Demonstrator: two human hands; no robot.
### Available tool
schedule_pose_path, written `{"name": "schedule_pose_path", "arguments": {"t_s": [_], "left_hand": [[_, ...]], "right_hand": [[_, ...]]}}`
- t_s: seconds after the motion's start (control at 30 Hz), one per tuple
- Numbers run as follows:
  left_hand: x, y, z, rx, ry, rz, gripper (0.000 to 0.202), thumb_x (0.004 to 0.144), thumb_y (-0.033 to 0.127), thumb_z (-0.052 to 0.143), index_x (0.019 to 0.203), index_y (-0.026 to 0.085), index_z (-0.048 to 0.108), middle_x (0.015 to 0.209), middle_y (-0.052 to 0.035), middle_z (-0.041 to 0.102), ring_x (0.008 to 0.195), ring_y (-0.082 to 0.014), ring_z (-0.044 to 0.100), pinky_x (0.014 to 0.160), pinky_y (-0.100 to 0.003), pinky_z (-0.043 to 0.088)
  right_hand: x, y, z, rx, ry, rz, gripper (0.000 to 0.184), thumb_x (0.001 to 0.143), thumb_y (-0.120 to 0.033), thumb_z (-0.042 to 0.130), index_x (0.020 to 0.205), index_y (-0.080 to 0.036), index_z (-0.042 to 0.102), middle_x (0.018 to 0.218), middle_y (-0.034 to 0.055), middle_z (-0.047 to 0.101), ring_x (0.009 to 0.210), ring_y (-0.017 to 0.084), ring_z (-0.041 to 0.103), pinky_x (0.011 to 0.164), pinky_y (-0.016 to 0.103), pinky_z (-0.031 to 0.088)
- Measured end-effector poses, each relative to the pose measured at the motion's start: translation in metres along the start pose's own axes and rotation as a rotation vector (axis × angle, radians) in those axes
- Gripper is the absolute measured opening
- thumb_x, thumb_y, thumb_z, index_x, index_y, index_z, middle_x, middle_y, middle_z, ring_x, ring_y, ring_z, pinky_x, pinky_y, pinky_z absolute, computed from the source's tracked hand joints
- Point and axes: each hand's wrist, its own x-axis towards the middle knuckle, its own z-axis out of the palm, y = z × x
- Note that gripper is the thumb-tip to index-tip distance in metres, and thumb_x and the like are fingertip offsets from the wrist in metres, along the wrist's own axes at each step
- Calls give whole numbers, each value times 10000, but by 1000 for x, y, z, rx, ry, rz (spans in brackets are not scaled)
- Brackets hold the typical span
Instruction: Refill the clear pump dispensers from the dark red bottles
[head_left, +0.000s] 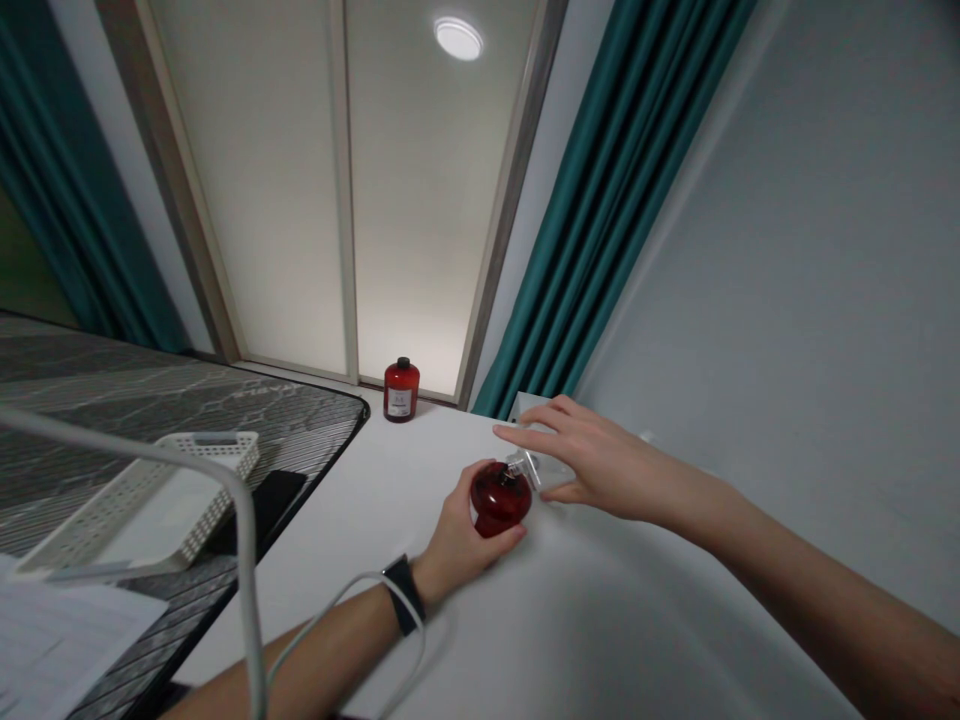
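Observation:
My left hand (469, 520) is closed around a dark red, rounded bottle (499, 497) on the white tabletop. A clear piece (517, 465), perhaps a pump head or nozzle, sits at the bottle's neck. My right hand (574, 450) hovers just right of it, fingers apart. Whether its thumb touches the clear piece I cannot tell. Partly hidden behind the right hand stands a pale, see-through object (550, 470). Farther back, a second red bottle (402, 392) with a black cap and a white label stands upright near the table's rear edge.
At left, a white perforated basket (176, 556) rests beside a black flat object (276, 498) on a grey patterned surface. Papers (71, 635) lie in front of it. A pale bent tube (246, 540) crosses the near left. A teal curtain (592, 220) hangs behind the table.

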Motion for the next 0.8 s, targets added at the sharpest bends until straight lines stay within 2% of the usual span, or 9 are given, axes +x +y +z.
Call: {"name": "schedule_pose_path", "arguments": {"t_s": [0.13, 0.23, 0.37, 0.43, 0.53, 0.6, 0.7, 0.8], "left_hand": [[0, 0, -1, 4, -14, 6, 721, 671, 278, 791, 1305, 179, 461, 1270, -130, 613, 1184, -314, 604, 1069, -502, 459], [0, -1, -3, 7, -40, 0, 727, 654, 268, 796, 1298, 185, 470, 1271, -130, 616, 1192, -322, 602, 1065, -502, 461], [1, -3, -6, 2, -65, -29, 732, 655, 271, 794, 1307, 189, 472, 1259, -121, 623, 1166, -312, 614, 1058, -494, 465], [3, -4, -7, -5, -64, -48, 719, 664, 275, 789, 1305, 191, 475, 1250, -114, 629, 1153, -304, 621, 1053, -485, 470], [6, -8, -8, -15, -73, -62, 706, 674, 281, 786, 1300, 188, 474, 1265, -115, 625, 1172, -304, 613, 1064, -477, 461], [8, -11, -10, -19, -86, -67, 708, 684, 286, 792, 1306, 189, 468, 1278, -115, 615, 1186, -303, 604, 1074, -479, 450], [9, -18, -12, -27, -107, -85, 726, 693, 295, 810, 1320, 194, 458, 1297, -119, 597, 1203, -306, 592, 1097, -491, 424], [9, -23, -13, -33, -128, -95, 753, 676, 288, 832, 1321, 197, 455, 1311, -125, 585, 1225, -314, 577, 1105, -494, 413]], "right_hand": [[-1, -1, -2, 67, -40, 40, 732, 802, -273, 787, 1463, -290, 473, 1285, 103, 608, 1152, 311, 511, 978, 499, 471], [-5, 2, -2, 161, -49, 68, 720, 819, -318, 765, 1470, -327, 458, 1319, 86, 586, 1214, 311, 483, 1029, 520, 437], [-18, 14, 14, 340, 13, 159, 751, 826, -421, 733, 1496, -363, 399, 1359, 73, 538, 1276, 297, 459, 1081, 532, 393], [-26, 19, 33, 440, 102, 250, 774, 821, -416, 722, 1507, -357, 370, 1338, 84, 531, 1237, 287, 499, 1040, 511, 438], [-34, 23, 77, 630, 348, 398, 832, 817, -391, 685, 1533, -315, 268, 1309, 103, 523, 1193, 271, 541, 944, 450, 513], [-36, 21, 111, 765, 483, 474, 787, 842, -404, 629, 1513, -273, 239, 1300, 115, 517, 1239, 272, 532, 972, 443, 506], [-34, 16, 157, 953, 583, 550, 656, 882, -429, 560, 1428, -274, 232, 1317, 122, 516, 1244, 275, 546, 998, 467, 501], [-29, 14, 188, 1100, 727, 569, 567, 850, -462, 593, 1289, -301, 274, 1281, 123, 529, 1192, 282, 567, 1007, 492, 495]]}}
